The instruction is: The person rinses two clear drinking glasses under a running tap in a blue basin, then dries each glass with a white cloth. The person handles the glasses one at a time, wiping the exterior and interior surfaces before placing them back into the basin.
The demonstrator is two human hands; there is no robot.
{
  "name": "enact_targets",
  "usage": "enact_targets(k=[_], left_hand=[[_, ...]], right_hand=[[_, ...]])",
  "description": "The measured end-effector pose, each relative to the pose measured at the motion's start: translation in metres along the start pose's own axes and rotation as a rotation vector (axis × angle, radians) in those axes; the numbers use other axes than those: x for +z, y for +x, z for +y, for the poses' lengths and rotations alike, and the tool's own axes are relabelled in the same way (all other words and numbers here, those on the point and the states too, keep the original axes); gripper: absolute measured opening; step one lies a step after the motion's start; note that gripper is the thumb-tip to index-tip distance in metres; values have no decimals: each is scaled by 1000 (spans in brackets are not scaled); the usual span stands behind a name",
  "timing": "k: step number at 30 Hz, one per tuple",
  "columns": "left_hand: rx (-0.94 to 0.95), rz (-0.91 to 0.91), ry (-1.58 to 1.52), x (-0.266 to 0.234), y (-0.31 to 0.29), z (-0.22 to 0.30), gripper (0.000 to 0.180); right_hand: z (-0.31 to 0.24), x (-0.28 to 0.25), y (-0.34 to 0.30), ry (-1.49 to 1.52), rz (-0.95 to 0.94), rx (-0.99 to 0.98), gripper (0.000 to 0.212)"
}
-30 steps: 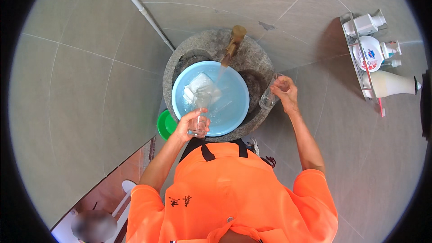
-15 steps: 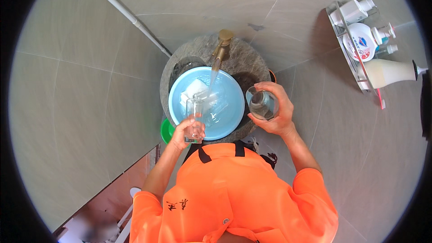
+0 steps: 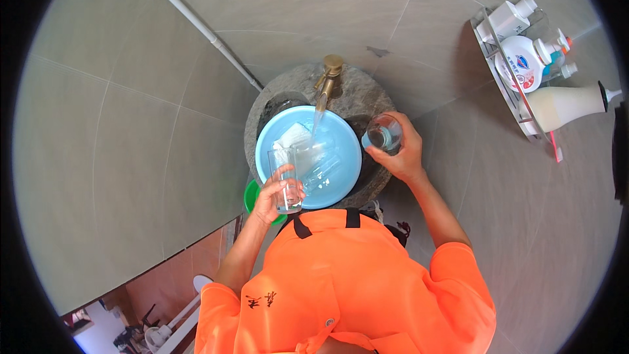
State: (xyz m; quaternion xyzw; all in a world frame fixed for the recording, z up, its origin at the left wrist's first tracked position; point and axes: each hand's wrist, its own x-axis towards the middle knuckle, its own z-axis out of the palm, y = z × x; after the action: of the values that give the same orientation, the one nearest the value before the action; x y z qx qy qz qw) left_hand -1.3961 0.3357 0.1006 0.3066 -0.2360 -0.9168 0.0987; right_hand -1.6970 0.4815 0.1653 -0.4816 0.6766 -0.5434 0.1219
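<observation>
My left hand is closed round a tall clear drinking glass above the near left rim of a light blue basin. Right of the basin, my right hand grips another clear drinking glass, tilted so that its round end shows. Water runs from a brass tap into the basin. A white cloth lies in the water there, beside a clear glass; whether more glasses lie there I cannot tell.
The basin rests on a round grey stone sink. Below its left side is a green tub. On the right wall, a metal rack carries several bottles, with a toothbrush hanging under it. A white pipe runs along the left corner.
My right hand has moved a little away from me with its glass, toward the far side of the sink. The left hand keeps its glass over the near rim. The whole view has shifted slightly.
</observation>
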Motion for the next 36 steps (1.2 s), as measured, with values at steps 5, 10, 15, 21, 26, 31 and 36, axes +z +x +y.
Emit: enact_targets(k=[5, 10, 15, 21, 26, 31, 36], left_hand=[[80, 81, 29, 2, -7, -3, 60], [144, 121, 6, -5, -12, -11, 61], [212, 168, 7, -7, -19, -14, 62], [261, 207, -24, -9, -27, -15, 62], [282, 222, -33, -9, -31, -18, 63], [290, 232, -15, -10, -28, -18, 64], [299, 224, -19, -11, -27, -18, 64]], right_hand=[[52, 5, -11, 12, 17, 157, 67], [94, 11, -21, -69, -26, 229, 69], [141, 26, -36, -63, -72, 315, 69], [176, 40, -51, -57, -115, 290, 72], [179, 46, -54, -106, -152, 367, 71], [186, 48, -56, -106, -148, 392, 69], [185, 49, -58, -82, -140, 416, 70]])
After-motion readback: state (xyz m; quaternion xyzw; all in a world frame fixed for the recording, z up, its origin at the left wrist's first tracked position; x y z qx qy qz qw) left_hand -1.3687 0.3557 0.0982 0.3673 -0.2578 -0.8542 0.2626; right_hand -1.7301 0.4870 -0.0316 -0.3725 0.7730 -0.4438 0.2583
